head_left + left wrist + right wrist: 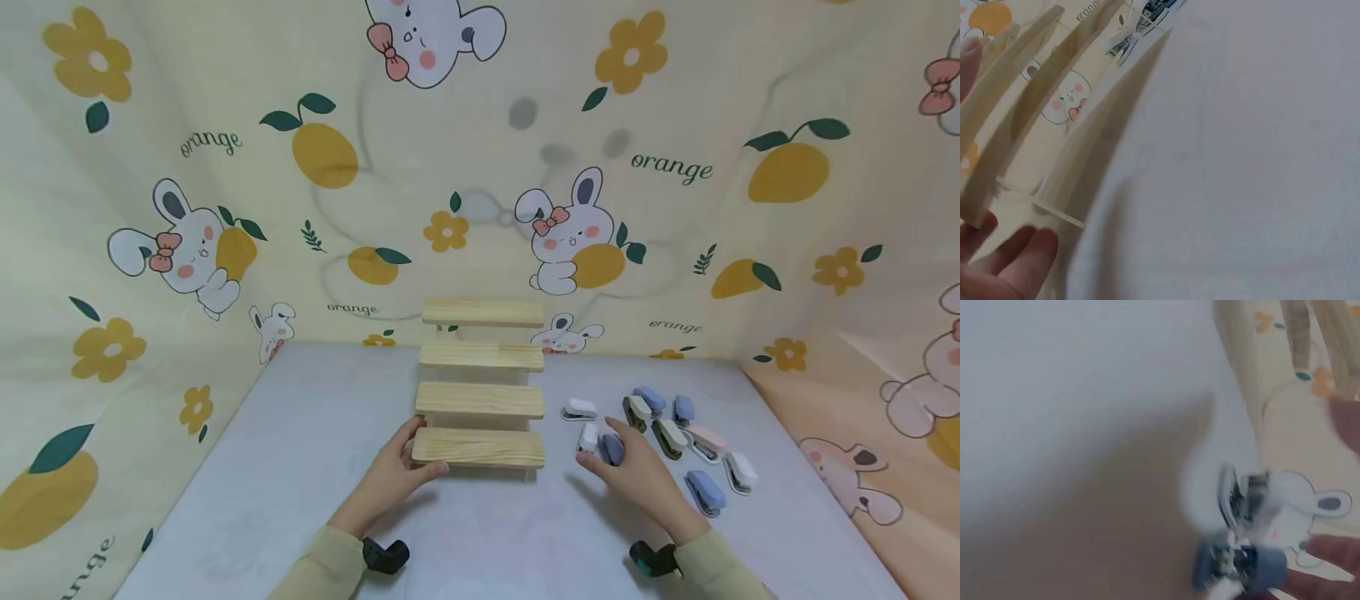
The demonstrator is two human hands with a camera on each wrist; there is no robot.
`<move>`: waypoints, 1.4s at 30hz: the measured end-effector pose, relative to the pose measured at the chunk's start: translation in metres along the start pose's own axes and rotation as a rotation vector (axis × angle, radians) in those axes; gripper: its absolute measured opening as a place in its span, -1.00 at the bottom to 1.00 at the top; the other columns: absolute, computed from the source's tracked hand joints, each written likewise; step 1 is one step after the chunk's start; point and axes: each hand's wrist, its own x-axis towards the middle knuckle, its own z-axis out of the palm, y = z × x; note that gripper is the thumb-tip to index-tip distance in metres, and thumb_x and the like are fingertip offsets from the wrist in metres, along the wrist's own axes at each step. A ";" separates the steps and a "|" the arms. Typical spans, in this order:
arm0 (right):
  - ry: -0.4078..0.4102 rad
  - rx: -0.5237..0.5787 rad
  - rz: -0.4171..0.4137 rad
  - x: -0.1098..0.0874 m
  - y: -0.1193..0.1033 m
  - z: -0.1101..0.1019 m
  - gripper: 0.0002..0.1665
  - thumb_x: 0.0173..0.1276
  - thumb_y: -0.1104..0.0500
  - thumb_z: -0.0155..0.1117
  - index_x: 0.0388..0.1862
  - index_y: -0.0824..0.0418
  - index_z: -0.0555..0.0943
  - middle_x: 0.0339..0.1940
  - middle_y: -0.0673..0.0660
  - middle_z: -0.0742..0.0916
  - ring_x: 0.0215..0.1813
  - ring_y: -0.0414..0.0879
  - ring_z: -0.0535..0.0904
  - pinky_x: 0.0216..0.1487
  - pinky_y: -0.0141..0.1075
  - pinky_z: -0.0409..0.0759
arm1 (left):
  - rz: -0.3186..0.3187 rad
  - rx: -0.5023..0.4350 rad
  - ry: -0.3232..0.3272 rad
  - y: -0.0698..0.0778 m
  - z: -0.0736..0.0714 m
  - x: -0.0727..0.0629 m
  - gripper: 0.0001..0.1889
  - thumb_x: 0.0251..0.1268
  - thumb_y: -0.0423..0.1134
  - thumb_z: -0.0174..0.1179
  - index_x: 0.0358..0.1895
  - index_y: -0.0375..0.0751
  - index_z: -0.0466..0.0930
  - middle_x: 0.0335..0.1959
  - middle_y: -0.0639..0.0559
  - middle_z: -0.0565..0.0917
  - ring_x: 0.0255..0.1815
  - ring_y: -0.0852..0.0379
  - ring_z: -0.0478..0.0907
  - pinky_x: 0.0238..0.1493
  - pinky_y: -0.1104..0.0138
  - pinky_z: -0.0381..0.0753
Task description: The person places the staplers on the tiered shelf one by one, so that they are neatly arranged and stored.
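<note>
A four-tier wooden display stand (480, 447) stands mid-table. My left hand (393, 471) holds the left end of its lowest step, thumb in front and fingers round the end. In the left wrist view the fingertips (1038, 250) are beside the step ends. On the right, my right hand (637, 471) reaches over a white mini stapler (588, 437) and a dark blue mini stapler (612, 450), thumb and fingers spread apart around them. In the right wrist view the blue stapler (1241, 569) is close to the fingers; whether they touch is blurred.
Another white stapler (579, 408) lies near the stand. Farther right are several more staplers, among them a pink one (707, 442), a blue one (705, 492) and a white one (741, 472). A printed cloth (480, 150) hangs behind and beside the white table (300, 417).
</note>
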 end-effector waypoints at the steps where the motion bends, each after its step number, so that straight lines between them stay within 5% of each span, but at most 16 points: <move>1: -0.021 -0.012 -0.005 0.001 0.001 -0.002 0.17 0.15 -0.39 0.31 0.47 0.33 0.19 0.40 0.44 0.32 0.38 0.38 0.23 0.27 0.26 0.31 | 0.003 -0.027 -0.009 -0.002 0.000 0.001 -0.04 0.09 -0.11 0.45 0.52 -0.06 0.04 0.49 -0.11 0.14 0.42 -0.19 0.19 0.37 0.01 0.25; 6: -0.150 -0.023 -0.035 0.009 0.011 -0.019 0.12 0.08 -0.25 0.47 0.46 0.26 0.23 0.32 0.37 0.44 0.22 0.28 0.45 0.14 0.14 0.49 | 0.013 -0.154 -0.033 -0.016 -0.002 0.005 -0.12 0.16 -0.17 0.40 0.49 -0.13 0.08 0.46 -0.18 0.19 0.40 -0.12 0.25 0.29 0.19 0.39; 15: -0.295 0.025 0.027 0.018 0.023 -0.032 -0.02 0.04 -0.03 0.57 0.40 0.24 0.36 -0.07 0.15 0.67 -0.09 -0.04 0.60 -0.19 -0.14 0.63 | -0.042 -0.265 -0.090 -0.032 -0.007 0.007 -0.18 0.25 -0.13 0.32 0.51 -0.11 0.07 0.50 -0.15 0.14 0.46 -0.04 0.13 0.32 0.36 0.30; 22: -0.243 -0.002 0.009 0.022 0.026 -0.028 -0.09 0.05 -0.08 0.55 0.31 0.27 0.44 -0.07 0.15 0.69 -0.05 0.02 0.62 -0.18 -0.10 0.65 | -0.010 -0.306 -0.107 -0.034 -0.008 0.008 -0.22 0.29 -0.18 0.27 0.51 -0.11 0.06 0.49 -0.19 0.15 0.46 -0.07 0.14 0.33 0.35 0.29; 31: -0.185 0.063 0.004 0.019 0.024 -0.029 -0.11 0.11 -0.12 0.50 0.32 0.26 0.42 -0.04 0.16 0.67 -0.04 0.01 0.60 -0.16 -0.15 0.65 | -0.066 -0.271 -0.093 -0.038 -0.004 0.007 -0.20 0.29 -0.09 0.27 0.52 -0.08 0.06 0.50 -0.19 0.13 0.48 -0.09 0.09 0.37 0.28 0.25; 38: -0.049 0.083 -0.103 0.021 0.009 -0.046 -0.14 0.23 -0.21 0.37 0.37 0.19 0.37 0.13 0.24 0.59 0.06 0.14 0.58 -0.05 0.00 0.64 | -0.072 -0.264 -0.090 -0.035 -0.003 0.007 -0.17 0.27 -0.07 0.28 0.53 -0.07 0.04 0.51 -0.15 0.11 0.49 -0.06 0.07 0.37 0.29 0.24; 42: -0.011 0.190 -0.137 0.028 -0.003 -0.047 -0.13 0.25 -0.20 0.35 0.41 0.18 0.32 0.23 0.26 0.51 0.11 0.17 0.57 -0.01 -0.03 0.65 | -0.066 -0.241 -0.078 -0.034 -0.004 0.008 -0.17 0.28 -0.04 0.26 0.53 -0.07 0.04 0.52 -0.13 0.09 0.50 -0.06 0.04 0.39 0.25 0.19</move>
